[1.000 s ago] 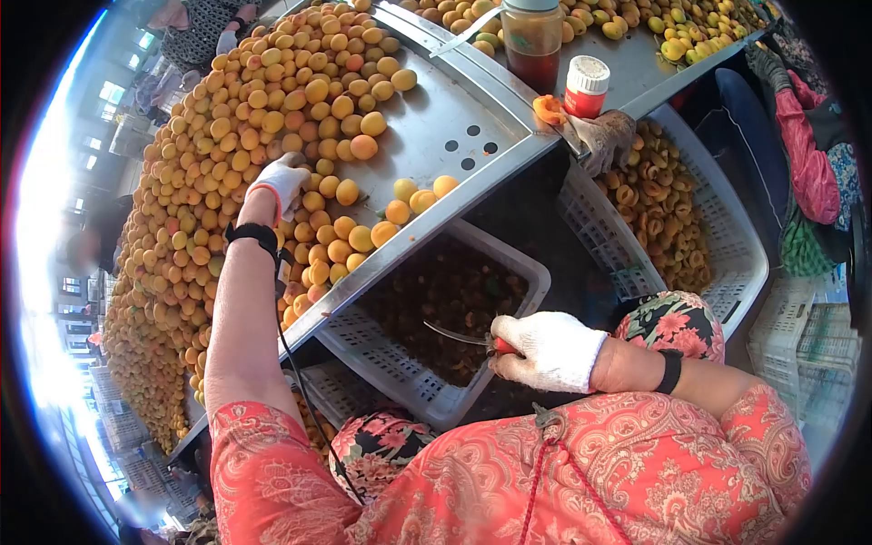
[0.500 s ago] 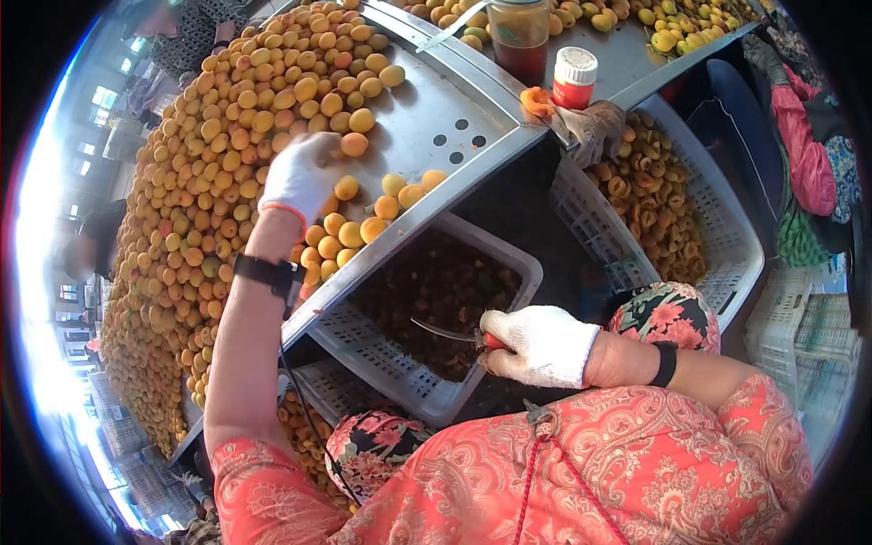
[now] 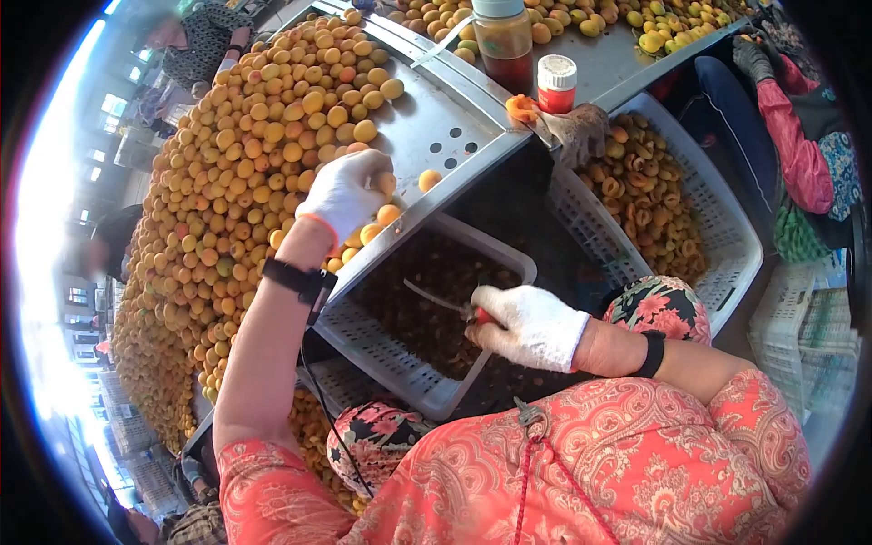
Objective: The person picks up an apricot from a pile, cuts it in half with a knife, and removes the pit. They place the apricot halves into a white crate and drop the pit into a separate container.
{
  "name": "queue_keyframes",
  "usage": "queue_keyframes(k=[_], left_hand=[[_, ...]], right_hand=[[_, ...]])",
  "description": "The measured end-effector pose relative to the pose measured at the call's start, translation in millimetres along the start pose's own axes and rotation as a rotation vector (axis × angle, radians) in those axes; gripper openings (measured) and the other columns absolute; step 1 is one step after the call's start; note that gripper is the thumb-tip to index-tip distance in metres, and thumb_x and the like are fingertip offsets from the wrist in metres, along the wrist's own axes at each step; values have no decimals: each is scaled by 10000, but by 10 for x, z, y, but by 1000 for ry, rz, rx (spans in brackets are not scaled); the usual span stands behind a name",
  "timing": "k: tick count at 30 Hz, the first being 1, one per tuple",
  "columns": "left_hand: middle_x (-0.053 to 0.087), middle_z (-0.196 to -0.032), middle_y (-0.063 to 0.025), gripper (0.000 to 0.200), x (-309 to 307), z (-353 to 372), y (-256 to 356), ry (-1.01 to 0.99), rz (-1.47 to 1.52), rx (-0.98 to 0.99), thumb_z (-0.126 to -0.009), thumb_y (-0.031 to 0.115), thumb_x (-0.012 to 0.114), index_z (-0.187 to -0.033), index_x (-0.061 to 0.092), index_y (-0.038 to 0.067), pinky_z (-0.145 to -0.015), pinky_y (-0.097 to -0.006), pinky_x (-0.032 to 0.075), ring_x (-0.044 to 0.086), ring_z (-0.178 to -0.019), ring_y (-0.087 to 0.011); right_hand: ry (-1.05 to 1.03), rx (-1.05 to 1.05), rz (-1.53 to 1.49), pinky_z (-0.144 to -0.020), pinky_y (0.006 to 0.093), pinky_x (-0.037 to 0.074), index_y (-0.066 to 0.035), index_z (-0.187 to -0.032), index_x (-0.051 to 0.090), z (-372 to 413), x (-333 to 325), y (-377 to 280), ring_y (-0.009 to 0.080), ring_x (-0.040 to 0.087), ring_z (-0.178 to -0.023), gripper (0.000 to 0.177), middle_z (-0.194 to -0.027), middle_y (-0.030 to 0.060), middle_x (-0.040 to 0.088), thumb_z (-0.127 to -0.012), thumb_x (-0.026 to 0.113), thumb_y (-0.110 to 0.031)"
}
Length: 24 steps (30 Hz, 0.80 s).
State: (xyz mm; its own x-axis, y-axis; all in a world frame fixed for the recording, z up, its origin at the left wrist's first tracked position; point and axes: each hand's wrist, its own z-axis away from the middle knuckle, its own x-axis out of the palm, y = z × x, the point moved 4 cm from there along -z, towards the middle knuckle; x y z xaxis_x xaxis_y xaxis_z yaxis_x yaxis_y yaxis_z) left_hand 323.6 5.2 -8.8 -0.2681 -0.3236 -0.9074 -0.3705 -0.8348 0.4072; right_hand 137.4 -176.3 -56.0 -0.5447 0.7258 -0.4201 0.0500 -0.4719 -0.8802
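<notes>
My left hand (image 3: 343,195), in a white glove with an orange cuff, is over the metal table at the edge of a big heap of apricots (image 3: 263,136). Its fingers curl around an apricot (image 3: 386,185), and several more lie beside and under the hand. In my right hand (image 3: 531,327), also white-gloved, is a small curved knife (image 3: 431,296) with a red handle. Its thin blade points left, above a grey plastic crate (image 3: 436,400) holding dark bits I cannot make out clearly.
A second crate (image 3: 740,272) holds opened apricot halves (image 3: 649,200). At the table corner are a worn glove (image 3: 581,132), a red bottle with a white cap (image 3: 556,86) and a jar of dark red liquid (image 3: 502,45). Co-workers sit at the right and upper left.
My left hand has moved right along the table's edge, and its fingers now curl around an apricot. The right hand with the knife has shifted slightly left and up.
</notes>
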Motion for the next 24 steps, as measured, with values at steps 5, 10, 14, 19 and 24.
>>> queue_keyframes(k=[5,10,14,19,24], left_hand=[[633,-1018,-27,407,-187,548,-48,86,647,-67,-740,-62,600,-1145,616,-27,-726,-217,470,561,-854,-89],[615,-970,-43,402,-218,1171,380,139,940,-263,-737,-36,616,-1139,627,-34,-589,-190,397,509,-724,-61],[644,-903,-94,361,-52,1607,797,319,212,-6,-745,56,687,-1098,620,22,-794,-336,515,643,-861,-207],[664,-943,-184,373,171,1947,1253,452,56,116,-742,69,715,-1092,586,51,-736,-382,549,682,-858,-347],[687,-1007,-153,381,146,2182,1282,357,255,25,-753,73,756,-1091,585,35,-747,-332,548,711,-856,-256]], right_hand=[[216,-87,-107,-656,359,499,-29,-972,577,3,-60,-47,269,645,-699,197,-735,140,623,-890,661,-188],[416,-161,-448,-661,299,498,-21,-944,577,76,-187,-216,138,643,-729,241,-762,95,673,-903,700,-223],[368,-115,-665,-669,298,496,-15,-974,563,137,-119,-505,129,593,-726,425,-771,79,640,-834,793,-344],[430,-263,-257,-687,358,490,-11,-947,544,272,23,-652,187,567,-721,412,-779,128,592,-821,771,-331],[308,-306,-351,-662,339,483,-20,-926,555,395,103,-721,158,548,-704,279,-759,103,581,-864,713,-240]])
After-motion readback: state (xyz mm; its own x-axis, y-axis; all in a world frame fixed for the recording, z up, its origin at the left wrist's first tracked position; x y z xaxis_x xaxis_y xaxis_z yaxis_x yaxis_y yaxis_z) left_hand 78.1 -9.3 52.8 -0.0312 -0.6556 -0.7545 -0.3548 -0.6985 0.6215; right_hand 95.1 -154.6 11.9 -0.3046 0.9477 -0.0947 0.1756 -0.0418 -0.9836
